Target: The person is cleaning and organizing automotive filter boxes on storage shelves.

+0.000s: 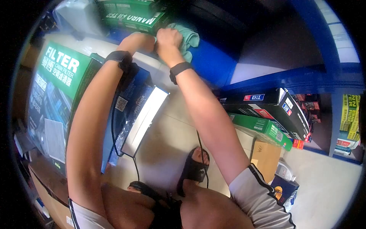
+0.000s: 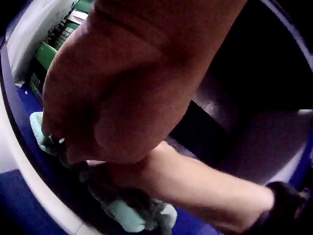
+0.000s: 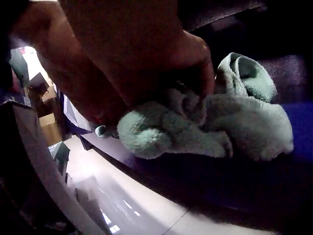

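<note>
A pale green cloth [image 1: 189,37] is bunched up over the blue shelf edge [image 1: 213,57]. My right hand [image 1: 169,41] grips it with curled fingers, and folds of the cloth [image 3: 254,128] spill out beyond the knuckles in the right wrist view. Close against it, my left hand [image 1: 140,42] holds the other end; a bit of cloth [image 2: 41,129] pokes out past its fingers in the left wrist view. The left fingertips are mostly hidden behind the back of the hand.
Green filter boxes [image 1: 133,21] and a white plastic bag [image 1: 78,17] are beyond the hands. A large filter box [image 1: 53,103] and a blue box [image 1: 133,95] stand at left. Black boxes [image 1: 267,107] project from the shelf at right. A cable [image 1: 114,129] hangs below my arms.
</note>
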